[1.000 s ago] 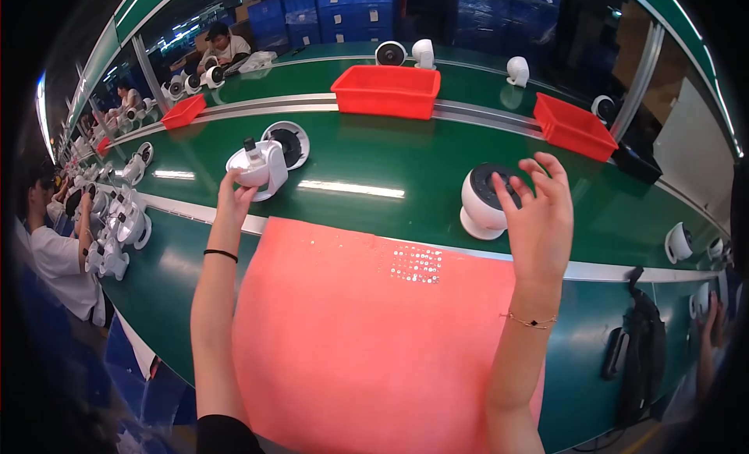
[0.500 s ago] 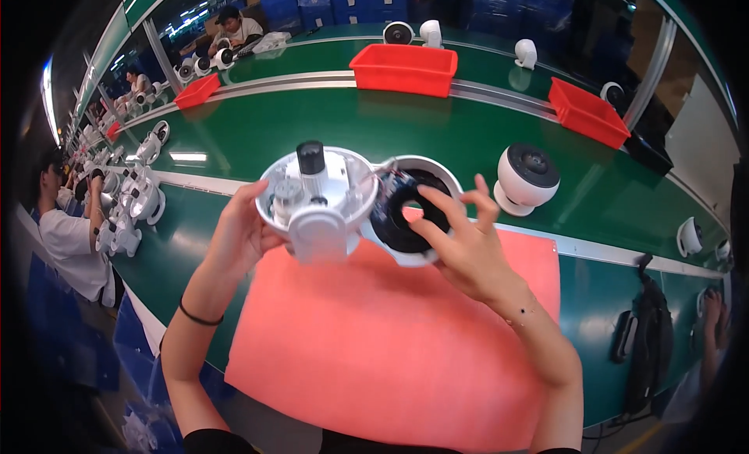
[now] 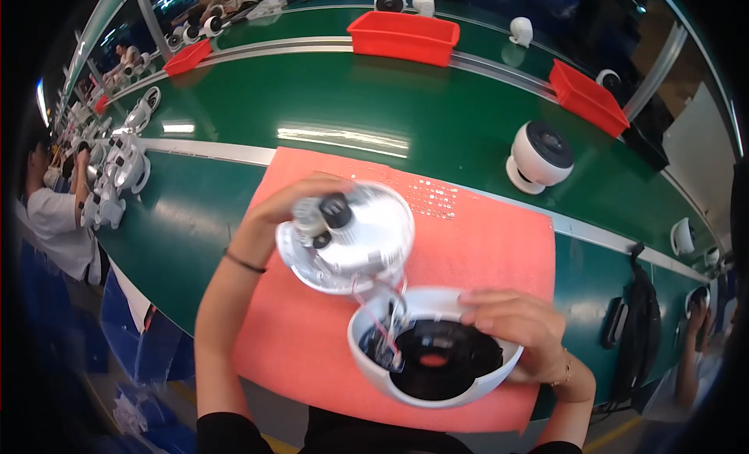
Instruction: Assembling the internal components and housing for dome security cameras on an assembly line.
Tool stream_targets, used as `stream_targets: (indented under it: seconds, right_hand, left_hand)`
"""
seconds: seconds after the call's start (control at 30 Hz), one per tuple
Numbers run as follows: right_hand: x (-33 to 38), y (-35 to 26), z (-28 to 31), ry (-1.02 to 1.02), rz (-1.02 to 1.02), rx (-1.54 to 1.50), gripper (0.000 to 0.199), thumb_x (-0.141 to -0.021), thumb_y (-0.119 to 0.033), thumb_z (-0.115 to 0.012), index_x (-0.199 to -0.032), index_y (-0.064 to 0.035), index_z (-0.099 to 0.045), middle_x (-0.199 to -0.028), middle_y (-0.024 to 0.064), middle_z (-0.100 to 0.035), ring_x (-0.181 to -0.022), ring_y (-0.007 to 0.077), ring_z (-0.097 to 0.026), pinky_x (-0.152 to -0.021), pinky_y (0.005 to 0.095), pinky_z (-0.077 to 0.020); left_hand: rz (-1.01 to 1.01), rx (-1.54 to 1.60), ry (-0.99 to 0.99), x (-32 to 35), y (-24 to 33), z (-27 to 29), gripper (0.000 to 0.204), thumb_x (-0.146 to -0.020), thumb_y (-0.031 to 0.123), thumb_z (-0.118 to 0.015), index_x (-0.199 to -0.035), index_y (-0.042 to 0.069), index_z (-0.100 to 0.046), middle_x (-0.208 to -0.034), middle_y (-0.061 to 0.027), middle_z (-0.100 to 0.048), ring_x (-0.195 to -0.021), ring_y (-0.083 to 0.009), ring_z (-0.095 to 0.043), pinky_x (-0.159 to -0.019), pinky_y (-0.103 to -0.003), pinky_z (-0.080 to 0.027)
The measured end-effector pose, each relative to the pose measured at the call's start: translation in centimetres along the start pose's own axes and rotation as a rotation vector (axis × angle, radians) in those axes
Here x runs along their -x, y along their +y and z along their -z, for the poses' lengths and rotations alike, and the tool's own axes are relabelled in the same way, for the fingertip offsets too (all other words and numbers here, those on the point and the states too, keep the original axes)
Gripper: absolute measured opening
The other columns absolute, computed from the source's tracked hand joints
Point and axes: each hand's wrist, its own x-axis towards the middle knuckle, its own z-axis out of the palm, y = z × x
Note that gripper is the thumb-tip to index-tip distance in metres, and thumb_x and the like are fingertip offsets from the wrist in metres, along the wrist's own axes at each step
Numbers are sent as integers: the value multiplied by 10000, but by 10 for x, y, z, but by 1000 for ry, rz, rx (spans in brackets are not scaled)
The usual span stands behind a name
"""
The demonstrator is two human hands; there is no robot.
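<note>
Nearest: right hand (image 3: 519,329) has its grip closed on the right rim of a white bowl-shaped half-shell (image 3: 437,303), low over the near part of the pink foam mat (image 3: 491,247); can't tell if the shell touches the mat. Just beyond and to the left, left hand (image 3: 292,196) is blurred but looks gripped on the far-left edge of the mating white housing half (image 3: 351,255), also over the mat. Step in hand, as judged: handling an opened round white device, two halves apart yet joined by thin wires (image 3: 381,313). Next move probably calls for keeping both halves close, so the wires stay slack and the connectors don't get pulled. Looks: bowl half is glossy white outside, open side up, tilted, with a black ring-shaped part (image 3: 476,352) inside, pink showing through its centre hole, and a small dark circuit board (image 3: 378,346) on its left where the wires end. Other half is white, smeared by motion, carrying a ribbed black cylinder (image 3: 336,211) and a paler round part beside it. Farther up the mat, rows of small shiny pieces (image 3: 433,198). Past the mat, on the green desk (image 3: 343,103), a closed white ball-shaped unit (image 3: 538,169) with black face stands at right. Beyond that, red trays (image 3: 402,39) along the metal rail, more white units behind; co-worker (image 3: 66,232) off left.
</note>
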Motion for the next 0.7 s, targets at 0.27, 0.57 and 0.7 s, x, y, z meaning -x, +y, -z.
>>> stream_targets:
  seconds: [0.27, 0.57, 0.7]
  right_hand:
    - [-7, -21, -4, -413, -491, -477, 425, -650, -107, -760, -1003, 16, -558, -924, 136, -630, -805, 263, -629, -701, 316, -493]
    - [-6, -4, -7, -369, -1121, -849, 496, -790, -126, -661, -1189, 3, -396, -980, 108, -578, -935, 136, -551, -752, 252, -460]
    - [-11, 4, -13, -510, -919, -797, 514, -800, -107, -646, -1219, 1, -369, -1047, 134, -559, -971, 159, -547, -790, 284, -461]
  left_hand:
    - [298, 269, -1341, -52, -1, -112, 375, -900, 321, -483, -879, -20, -637, -772, -1, -610, -759, -60, -542, -697, -254, -450]
    - [364, 2, 260, 56, 56, -79, 272, -899, 153, -425, -1024, -40, -570, -965, -135, -613, -900, -191, -598, -781, -308, -479]
    - [309, -49, 261, 137, 76, -90, 244, -762, 119, -560, -931, -53, -598, -962, -214, -618, -771, -256, -651, -718, -314, -495]
